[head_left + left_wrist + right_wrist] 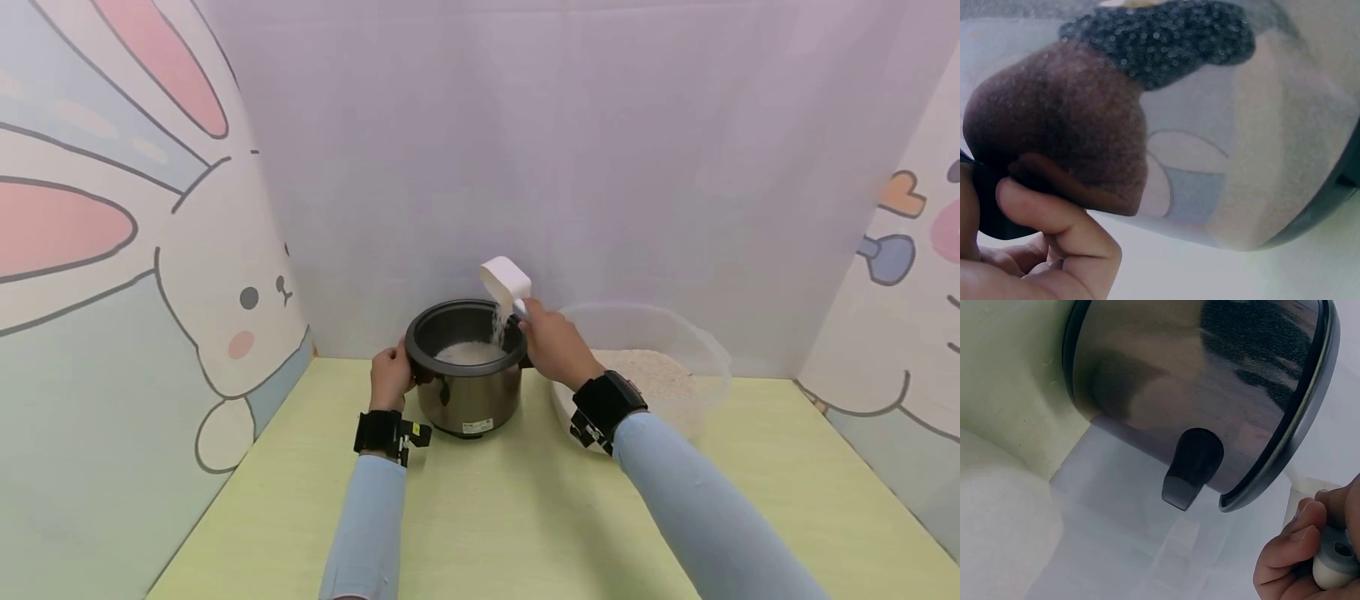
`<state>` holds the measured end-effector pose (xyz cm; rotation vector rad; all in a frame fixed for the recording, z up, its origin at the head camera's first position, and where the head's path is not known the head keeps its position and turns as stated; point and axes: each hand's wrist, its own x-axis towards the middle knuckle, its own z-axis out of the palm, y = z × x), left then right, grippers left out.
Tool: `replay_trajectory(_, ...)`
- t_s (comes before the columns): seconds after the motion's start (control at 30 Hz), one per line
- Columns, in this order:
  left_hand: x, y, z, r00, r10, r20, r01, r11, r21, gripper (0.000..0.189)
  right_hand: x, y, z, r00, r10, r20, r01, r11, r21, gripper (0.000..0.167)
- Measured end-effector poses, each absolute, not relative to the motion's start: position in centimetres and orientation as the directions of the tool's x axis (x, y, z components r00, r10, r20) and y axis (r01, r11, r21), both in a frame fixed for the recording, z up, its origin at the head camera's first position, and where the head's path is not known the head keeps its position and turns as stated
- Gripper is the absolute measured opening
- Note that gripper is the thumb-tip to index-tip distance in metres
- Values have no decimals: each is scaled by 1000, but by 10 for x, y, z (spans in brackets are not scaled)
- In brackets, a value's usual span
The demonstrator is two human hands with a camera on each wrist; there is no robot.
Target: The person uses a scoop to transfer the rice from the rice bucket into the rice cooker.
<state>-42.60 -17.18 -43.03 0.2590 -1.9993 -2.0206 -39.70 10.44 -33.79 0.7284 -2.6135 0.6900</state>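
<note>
A dark, shiny rice cooker (468,402) stands lidless on the table, with white rice (471,353) in the bottom of its pot. My left hand (390,379) grips the black side handle (991,209), thumb and fingers curled about it. Over the right part of the opening, my right hand (561,343) holds a white scoop (512,279) by its handle. The scoop is tilted, and a stream of rice (498,325) falls from it into the pot. In the right wrist view the cooker's other handle (1194,465) is untouched.
A translucent plastic tub (718,358) holding rice (648,375) stands right of the cooker, partly behind my right wrist. The pale green table (480,517) meets a lilac back wall (450,167). Rabbit-patterned panels (217,292) flank it.
</note>
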Motion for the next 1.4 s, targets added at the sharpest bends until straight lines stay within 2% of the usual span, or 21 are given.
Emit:
replay_trajectory(0.33,-426,-167,-431,-941,-331,72,70,17,997,42,-391,107,-345,-802,-401,442,-558,766,-319,40)
replay_trajectory(0.5,-425,-165,-429,-943,-325,73,71,18,997,43,-391,108,-349,-819,-378,431,-521,805,-284,42)
replay_trajectory(0.7,-425,-164,-430,-946,-316,77,71,31,997,43,-390,108,-354,-837,-369,405,-468,866,-177,41)
replay_trajectory(0.9,-426,-164,-431,-948,-310,65,57,36,998,43,-387,109,-357,-822,-399,406,-472,876,-94,41)
replay_trajectory(1.4,-422,-169,-427,-946,-314,80,71,41,997,44,-388,140,-346,-837,-335,433,-447,875,-187,42)
